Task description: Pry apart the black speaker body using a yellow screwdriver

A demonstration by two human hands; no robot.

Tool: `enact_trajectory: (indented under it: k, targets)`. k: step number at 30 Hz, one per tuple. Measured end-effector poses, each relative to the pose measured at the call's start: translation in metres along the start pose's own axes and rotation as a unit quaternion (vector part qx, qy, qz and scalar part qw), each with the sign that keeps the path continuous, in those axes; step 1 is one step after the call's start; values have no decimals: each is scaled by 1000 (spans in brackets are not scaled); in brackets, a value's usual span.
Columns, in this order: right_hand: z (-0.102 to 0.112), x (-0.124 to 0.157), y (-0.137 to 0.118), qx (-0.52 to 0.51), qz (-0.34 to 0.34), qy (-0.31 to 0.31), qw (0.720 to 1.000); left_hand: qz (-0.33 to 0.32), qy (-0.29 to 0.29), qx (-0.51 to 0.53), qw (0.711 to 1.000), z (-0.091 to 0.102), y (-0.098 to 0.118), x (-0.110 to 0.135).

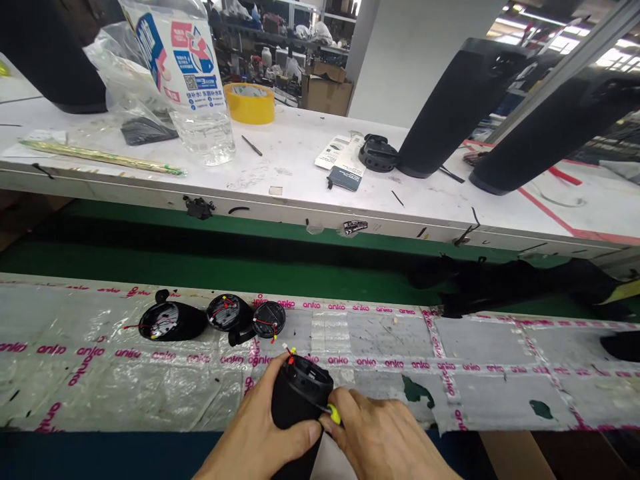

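Note:
My left hand [263, 433] is wrapped around a black cylindrical speaker housing [299, 395] at the bottom centre, its open end facing away, with red and yellow wires [289, 353] sticking out at the top. My right hand [385, 437] is closed on a small tool with a yellow handle [334, 414], its tip against the housing's side. Two more black housings with wires [170, 321], [227, 313] and a round black cap [269, 319] lie on the taped work surface [380, 347] just beyond my hands.
A green conveyor belt [240, 257] runs behind the taped surface. The white bench [295, 160] beyond holds a water bottle [193, 80], a yellow tape roll [249, 103], leaflets [345, 160], a black part [377, 153] and two tall black speaker bodies [460, 100], [555, 127]. Black fabric [505, 283] lies at right.

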State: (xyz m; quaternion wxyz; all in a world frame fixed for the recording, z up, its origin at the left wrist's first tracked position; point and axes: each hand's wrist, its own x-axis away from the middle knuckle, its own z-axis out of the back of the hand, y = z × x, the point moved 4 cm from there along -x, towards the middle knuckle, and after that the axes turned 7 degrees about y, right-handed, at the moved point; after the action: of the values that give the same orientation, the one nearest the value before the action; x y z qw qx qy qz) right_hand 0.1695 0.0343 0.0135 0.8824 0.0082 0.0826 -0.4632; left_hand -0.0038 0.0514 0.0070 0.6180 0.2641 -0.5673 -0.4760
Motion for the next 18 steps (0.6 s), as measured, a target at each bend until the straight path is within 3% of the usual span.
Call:
enact_trajectory:
  k: [8, 13, 18]
  targets:
    - [3, -1, -7, 48, 6, -13, 999, 25, 50, -54, 997, 1, -16, 3]
    - [3, -3, -10, 66, 0, -47, 997, 9, 97, -63, 993, 1, -14, 7]
    - [5, -6, -11, 85, 18, -96, 992, 15, 59, -68, 996, -4, -13, 5]
